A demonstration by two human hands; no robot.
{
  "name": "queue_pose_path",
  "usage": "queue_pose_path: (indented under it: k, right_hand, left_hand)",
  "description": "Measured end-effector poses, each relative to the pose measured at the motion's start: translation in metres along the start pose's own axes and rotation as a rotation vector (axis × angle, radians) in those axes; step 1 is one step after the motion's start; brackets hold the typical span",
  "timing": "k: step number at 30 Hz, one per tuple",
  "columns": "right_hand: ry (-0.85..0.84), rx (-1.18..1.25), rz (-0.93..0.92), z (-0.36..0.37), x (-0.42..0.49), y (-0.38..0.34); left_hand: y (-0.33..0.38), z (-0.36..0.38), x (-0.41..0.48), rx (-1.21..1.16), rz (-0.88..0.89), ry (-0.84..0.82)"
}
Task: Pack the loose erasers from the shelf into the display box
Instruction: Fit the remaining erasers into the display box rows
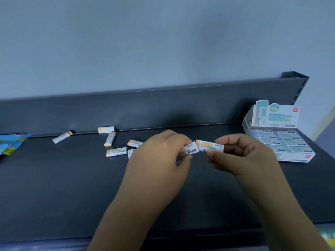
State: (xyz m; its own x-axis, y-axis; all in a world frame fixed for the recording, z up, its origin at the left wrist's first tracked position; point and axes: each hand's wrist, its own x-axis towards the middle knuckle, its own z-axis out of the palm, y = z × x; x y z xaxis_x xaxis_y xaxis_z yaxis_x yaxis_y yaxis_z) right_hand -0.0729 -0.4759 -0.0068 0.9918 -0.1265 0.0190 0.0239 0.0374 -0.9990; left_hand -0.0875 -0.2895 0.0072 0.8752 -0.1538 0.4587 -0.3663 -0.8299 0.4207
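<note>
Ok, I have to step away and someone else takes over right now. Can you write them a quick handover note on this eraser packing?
The left hand grips an eraser, possibly more than one. The right hand pinches a second eraser by its white end. Both hover over the shelf, not yet at the display box on the right, which already holds rows of packed erasers. Left to pack: the held ones and about six loose erasers lying left of the hands, one partly hidden.

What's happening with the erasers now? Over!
Left hand grips an eraser; right hand pinches a second eraser. Loose erasers lie on shelf. Box open at right, nothing in the way.
</note>
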Motion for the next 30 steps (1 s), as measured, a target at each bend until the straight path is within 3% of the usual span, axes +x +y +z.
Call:
queue_pose_path:
  k: [5, 19, 23, 27, 30]
  right_hand:
    - [0.069, -0.14, -0.078, -0.024, 0.011, -0.01]
    - [0.207, -0.297, -0.144, -0.153, 0.06, -0.02]
    - [0.191, -0.349, -0.128, -0.195, 0.089, -0.018]
    - [0.183, -0.437, -0.099, -0.223, 0.121, -0.017]
    - [0.123, -0.489, -0.087, -0.231, 0.133, -0.02]
  left_hand:
    - [0.019, 0.015, 0.022, 0.081, 0.053, -0.026]
    - [0.095, 0.091, 0.091, -0.129, 0.109, -0.195]
    - [0.107, 0.121, 0.117, -0.137, 0.031, -0.176]
    - [0.111, 0.139, 0.136, -0.309, -0.219, -0.231]
    - [0.11, 0.147, 0.144, -0.336, -0.266, -0.231]
